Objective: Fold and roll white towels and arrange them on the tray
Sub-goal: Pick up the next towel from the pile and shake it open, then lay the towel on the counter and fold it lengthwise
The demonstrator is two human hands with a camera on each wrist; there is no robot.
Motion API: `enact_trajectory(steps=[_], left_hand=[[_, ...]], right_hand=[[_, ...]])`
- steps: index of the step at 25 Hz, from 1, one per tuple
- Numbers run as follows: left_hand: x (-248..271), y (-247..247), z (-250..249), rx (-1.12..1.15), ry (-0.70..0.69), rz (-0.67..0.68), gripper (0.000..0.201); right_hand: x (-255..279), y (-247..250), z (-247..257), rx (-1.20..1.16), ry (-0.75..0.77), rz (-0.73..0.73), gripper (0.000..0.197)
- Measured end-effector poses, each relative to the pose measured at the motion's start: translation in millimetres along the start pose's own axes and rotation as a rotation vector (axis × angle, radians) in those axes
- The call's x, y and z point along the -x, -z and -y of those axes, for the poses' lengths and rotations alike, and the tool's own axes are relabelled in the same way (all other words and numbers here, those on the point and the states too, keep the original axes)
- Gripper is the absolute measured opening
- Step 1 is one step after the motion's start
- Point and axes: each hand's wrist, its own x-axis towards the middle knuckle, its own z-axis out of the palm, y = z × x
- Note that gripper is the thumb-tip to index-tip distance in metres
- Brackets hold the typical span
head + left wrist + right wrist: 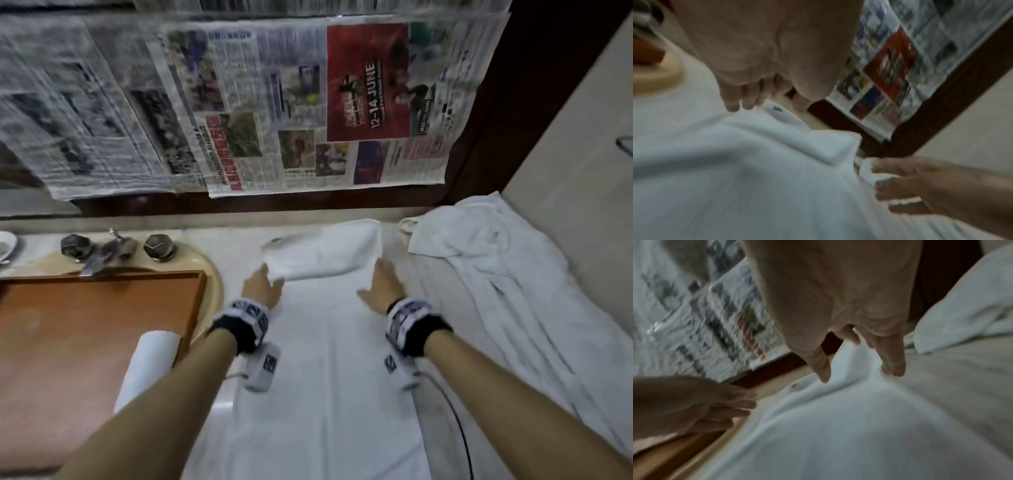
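A long white towel (325, 342) lies flat along the counter, its far end doubled back into a thick fold (325, 253). My left hand (269, 279) grips the fold's left end, and the cloth covers its fingertips (733, 105). My right hand (380, 274) holds the fold's right edge, with cloth caught between its fingers (896, 186) and its thumb (822, 369) over the fold. To the left sits a brown wooden tray (85, 308) with one rolled white towel (150, 366) standing by its right rim.
A loose heap of white towels (486, 253) covers the counter's right side against the wall. A sink with a tap and two dark knobs (113, 250) lies behind the tray. Newspaper sheets (274, 102) hang over the mirror at the back.
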Motion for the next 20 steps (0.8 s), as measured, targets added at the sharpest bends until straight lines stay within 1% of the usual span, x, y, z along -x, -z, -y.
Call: enact_trajectory(steps=[1, 2, 3, 4, 6, 8, 10, 11, 12, 13, 14, 15, 16, 17, 18, 19, 20], left_hand=[[9.1, -31.8, 14.0, -0.118, 0.002, 0.159, 0.061], [17.7, -59.1, 28.2, -0.221, 0.0, 0.269, 0.064], [21.4, -80.5, 41.2, -0.283, -0.002, 0.326, 0.067], [24.8, -92.1, 49.0, -0.304, -0.001, 0.347, 0.07], [14.9, -97.4, 57.2, -0.305, -0.011, 0.332, 0.072], [1.9, -88.6, 54.5, -0.309, -0.033, 0.308, 0.068], [1.5, -82.7, 44.0, -0.243, -0.037, 0.23, 0.06], [12.8, -85.7, 37.5, -0.196, -0.068, 0.22, 0.058], [30.9, -93.7, 31.8, -0.152, -0.135, 0.245, 0.058], [52.6, -104.6, 32.5, -0.134, -0.211, 0.285, 0.059], [71.9, -113.2, 42.6, -0.161, -0.274, 0.306, 0.06], [85.9, -116.1, 61.2, -0.213, -0.292, 0.287, 0.064], [90.0, -114.9, 85.6, -0.27, -0.25, 0.227, 0.068], [88.3, -108.2, 108.5, -0.294, -0.155, 0.159, 0.068], [86.9, -98.5, 125.6, -0.282, -0.012, 0.109, 0.067], [83.7, -89.0, 134.2, -0.253, 0.12, 0.079, 0.065], [85.8, -84.3, 131.4, -0.228, 0.174, 0.082, 0.065]], right_hand=[[11.7, -32.8, -8.4, 0.088, 0.01, 0.138, 0.081], [22.5, -59.4, -16.3, 0.137, 0.021, 0.245, 0.079], [30.5, -78.3, -23.9, 0.149, 0.02, 0.309, 0.078], [35.3, -88.5, -28.9, 0.157, 0.013, 0.331, 0.078], [29.6, -89.4, -33.7, 0.128, 0.037, 0.297, 0.076], [25.7, -81.6, -33.0, 0.085, 0.048, 0.253, 0.072], [33.3, -84.9, -25.9, 0.129, 0.084, 0.229, 0.068], [44.1, -94.8, -20.0, 0.175, 0.143, 0.244, 0.066], [57.9, -108.3, -15.7, 0.209, 0.218, 0.271, 0.065], [74.1, -122.9, -16.2, 0.247, 0.286, 0.291, 0.065], [87.3, -132.1, -23.3, 0.297, 0.323, 0.289, 0.068], [93.0, -134.5, -37.7, 0.338, 0.296, 0.27, 0.072], [91.1, -129.6, -55.6, 0.343, 0.202, 0.242, 0.074], [86.4, -120.3, -73.2, 0.314, 0.071, 0.197, 0.072], [83.9, -109.5, -88.6, 0.274, -0.094, 0.142, 0.07], [81.1, -97.4, -95.6, 0.251, -0.221, 0.109, 0.07], [85.5, -93.4, -90.9, 0.246, -0.247, 0.11, 0.07]])
